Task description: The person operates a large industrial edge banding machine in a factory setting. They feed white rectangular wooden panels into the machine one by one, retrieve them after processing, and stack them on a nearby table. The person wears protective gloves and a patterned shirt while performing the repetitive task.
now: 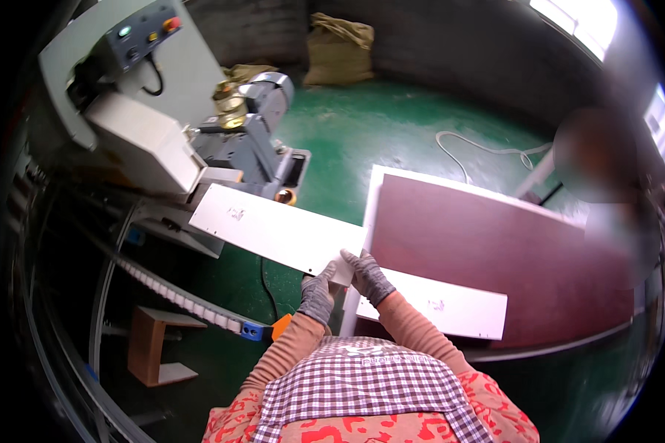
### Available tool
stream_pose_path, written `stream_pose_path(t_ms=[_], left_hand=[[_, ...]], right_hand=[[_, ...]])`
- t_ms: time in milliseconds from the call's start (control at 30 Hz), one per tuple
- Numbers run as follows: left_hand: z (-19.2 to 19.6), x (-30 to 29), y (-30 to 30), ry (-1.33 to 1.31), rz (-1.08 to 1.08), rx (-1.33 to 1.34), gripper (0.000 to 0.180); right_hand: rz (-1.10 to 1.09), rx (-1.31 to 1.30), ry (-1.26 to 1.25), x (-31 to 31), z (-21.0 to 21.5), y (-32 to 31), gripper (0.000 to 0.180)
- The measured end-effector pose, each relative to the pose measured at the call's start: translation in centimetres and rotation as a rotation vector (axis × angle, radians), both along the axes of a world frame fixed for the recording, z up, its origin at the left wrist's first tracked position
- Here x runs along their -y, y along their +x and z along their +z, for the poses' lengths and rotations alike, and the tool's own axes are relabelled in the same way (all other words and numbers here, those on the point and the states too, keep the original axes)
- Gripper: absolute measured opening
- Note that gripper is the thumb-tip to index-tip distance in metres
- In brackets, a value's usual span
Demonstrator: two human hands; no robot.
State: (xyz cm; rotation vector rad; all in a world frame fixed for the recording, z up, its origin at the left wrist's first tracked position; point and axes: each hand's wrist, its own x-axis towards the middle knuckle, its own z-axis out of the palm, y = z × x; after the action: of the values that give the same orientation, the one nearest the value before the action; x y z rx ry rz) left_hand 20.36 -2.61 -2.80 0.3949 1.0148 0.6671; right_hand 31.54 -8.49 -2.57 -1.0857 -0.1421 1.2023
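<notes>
A long white board [277, 230] with small holes along its edge is in both of my gloved hands, stretching away to the left toward the machine. My left hand [318, 292] is closed on the board's near edge, its thumb on top. Closed over the right end is my right hand [367, 276]; its fingers underneath are hidden. Just right of my right forearm, a second white board [445, 303] lies flat on a brown-topped table [488, 236].
At left stands a grey machine [137, 144] with a button box [137, 33] and a motor [262, 103]. A roller rail [177, 295] curves past my left. A brown-and-white U-shaped piece [146, 347] sits low left. A blurred person [606, 170] is at the right, sacks [338, 52] at the back.
</notes>
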Motion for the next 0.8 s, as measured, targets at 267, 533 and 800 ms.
stream_pose_path(t_ms=[267, 533, 800], left_hand=[[-2.7, -5.0, -8.2, -0.023, 0.087, 0.249, 0.036], [-8.7, 2.9, -5.7, -0.019, -0.282, 0.115, 0.04], [-4.0, 3.7, -2.5, 0.831, -1.352, -1.141, 0.074]], right_hand=[[-0.152, 0.018, -0.043, 21.2, -0.4, 6.0, 0.057], [-0.358, 0.653, -0.797, 39.1, -7.0, 12.7, 0.066], [-0.145, 0.994, -1.319, 41.5, -3.0, 15.2, 0.068]])
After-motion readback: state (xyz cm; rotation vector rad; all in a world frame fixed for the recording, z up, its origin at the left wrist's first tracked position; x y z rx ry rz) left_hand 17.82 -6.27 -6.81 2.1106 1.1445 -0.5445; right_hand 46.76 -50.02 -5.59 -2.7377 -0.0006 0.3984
